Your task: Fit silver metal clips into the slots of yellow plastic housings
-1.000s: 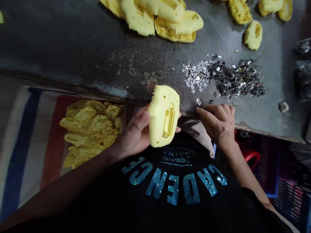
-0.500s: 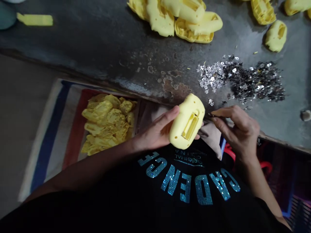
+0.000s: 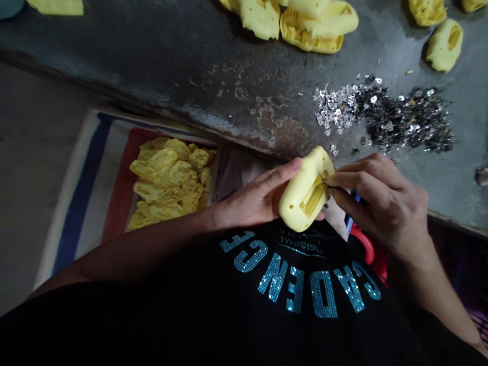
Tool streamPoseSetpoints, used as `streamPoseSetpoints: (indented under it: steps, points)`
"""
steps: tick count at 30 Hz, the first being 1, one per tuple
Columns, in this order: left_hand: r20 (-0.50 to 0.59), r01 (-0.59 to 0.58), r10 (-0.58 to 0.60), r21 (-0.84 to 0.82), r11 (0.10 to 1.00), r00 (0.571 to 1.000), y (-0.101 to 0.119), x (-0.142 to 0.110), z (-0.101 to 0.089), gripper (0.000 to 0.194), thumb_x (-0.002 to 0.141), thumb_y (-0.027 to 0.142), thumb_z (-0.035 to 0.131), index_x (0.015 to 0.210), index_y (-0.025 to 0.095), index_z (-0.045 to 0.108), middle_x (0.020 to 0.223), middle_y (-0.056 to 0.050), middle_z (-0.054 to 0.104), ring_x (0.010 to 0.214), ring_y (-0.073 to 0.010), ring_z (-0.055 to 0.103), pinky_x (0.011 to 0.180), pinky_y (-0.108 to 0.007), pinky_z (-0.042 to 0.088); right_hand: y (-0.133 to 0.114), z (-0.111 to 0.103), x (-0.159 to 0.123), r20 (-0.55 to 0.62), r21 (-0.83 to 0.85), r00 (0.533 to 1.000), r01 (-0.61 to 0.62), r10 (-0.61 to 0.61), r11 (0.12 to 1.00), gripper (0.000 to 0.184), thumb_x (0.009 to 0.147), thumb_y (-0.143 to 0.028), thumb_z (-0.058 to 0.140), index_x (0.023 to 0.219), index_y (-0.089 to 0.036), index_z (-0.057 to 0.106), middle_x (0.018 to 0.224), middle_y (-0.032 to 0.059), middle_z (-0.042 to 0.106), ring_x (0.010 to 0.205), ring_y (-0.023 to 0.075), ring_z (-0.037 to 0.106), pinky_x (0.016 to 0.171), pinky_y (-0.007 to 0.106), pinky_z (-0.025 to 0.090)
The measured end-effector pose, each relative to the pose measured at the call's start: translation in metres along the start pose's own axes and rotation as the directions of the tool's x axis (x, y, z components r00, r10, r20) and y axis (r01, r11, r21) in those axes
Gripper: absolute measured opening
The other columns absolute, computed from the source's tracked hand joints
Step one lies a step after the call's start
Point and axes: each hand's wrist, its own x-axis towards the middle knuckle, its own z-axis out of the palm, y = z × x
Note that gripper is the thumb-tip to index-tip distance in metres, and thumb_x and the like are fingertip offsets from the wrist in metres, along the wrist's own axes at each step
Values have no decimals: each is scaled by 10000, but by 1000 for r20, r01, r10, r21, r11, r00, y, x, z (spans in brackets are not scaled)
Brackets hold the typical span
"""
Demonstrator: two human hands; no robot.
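My left hand (image 3: 263,195) grips a yellow plastic casing (image 3: 301,211) with a rectangular slot and several small holes on its upper face. The casing is tilted, held in front of my shirt by the table's edge. At the upper end of that slot, the pinched fingertips of my right hand (image 3: 375,195) press in. What they hold is mostly hidden; in the earlier picture it is a small dark metal piece. A heap of small metal contact plates (image 3: 392,117), part silvery and part dark, lies on the table just beyond my right hand.
More yellow casings (image 3: 320,25) lie along the far side of the grey table (image 3: 171,66), and another casing (image 3: 444,46) sits at the right. Below left, a box of yellow parts (image 3: 171,178) stands by a striped sheet (image 3: 82,198). A red object (image 3: 364,246) shows beneath the table edge.
My right hand has brought the small metal piece leftward to the casing's slot, and its fingertips now touch there. The casing has shifted slightly right and tilted more. The camera view has moved a little.
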Motion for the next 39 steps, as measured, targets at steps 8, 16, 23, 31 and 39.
streamPoseSetpoints:
  steps: [8, 16, 23, 31, 39]
  points:
    - [19, 72, -71, -70, 995, 997, -2, 3, -2, 659, 1091, 615, 731, 1590, 190, 665, 1414, -184, 817, 1288, -346, 796, 1065, -524, 709, -2, 0, 1, 41, -121, 996, 83, -78, 989, 252, 1082, -128, 750, 1309, -235, 722, 1128, 79, 835, 938, 236, 720, 823, 405, 611]
    - [112, 167, -154, -111, 980, 982, 3, 7, -6, 651, 1179, 620, 518, 1641, 169, 604, 1051, -107, 870, 840, -250, 855, 863, -393, 721, -6, 5, -2, -44, 17, 999, 0, 1, 1000, 331, 1020, -49, 791, 1305, -214, 751, 1146, 91, 847, 956, 231, 773, 858, 391, 643]
    - [120, 185, -185, 8, 983, 976, 4, 4, -13, 711, 1070, 698, 693, 1617, 246, 664, 1182, -125, 868, 924, -284, 866, 666, -298, 662, -9, 15, -14, -211, 90, 970, -104, 121, 991, 357, 1002, -28, 804, 1248, -285, 780, 1117, 32, 858, 938, 204, 788, 840, 384, 641]
    - [-47, -88, 95, 133, 987, 994, -5, -3, 3, 748, 960, 719, 866, 1483, 198, 747, 1216, -146, 873, 950, -266, 860, 805, -339, 711, 0, 19, -22, -74, 371, 893, -389, 445, 843, 291, 1035, -362, 865, 1310, -316, 780, 1177, 81, 803, 1020, 280, 775, 817, 461, 648]
    - [-73, -121, 142, 233, 965, 987, -7, -9, 4, 798, 887, 723, 937, 1491, 242, 734, 1264, -120, 872, 894, -247, 875, 674, -288, 695, 7, 19, -10, 139, 747, 818, -456, 559, 483, 494, 831, -485, 1051, 1223, -362, 777, 1183, 20, 793, 956, 243, 728, 729, 409, 615]
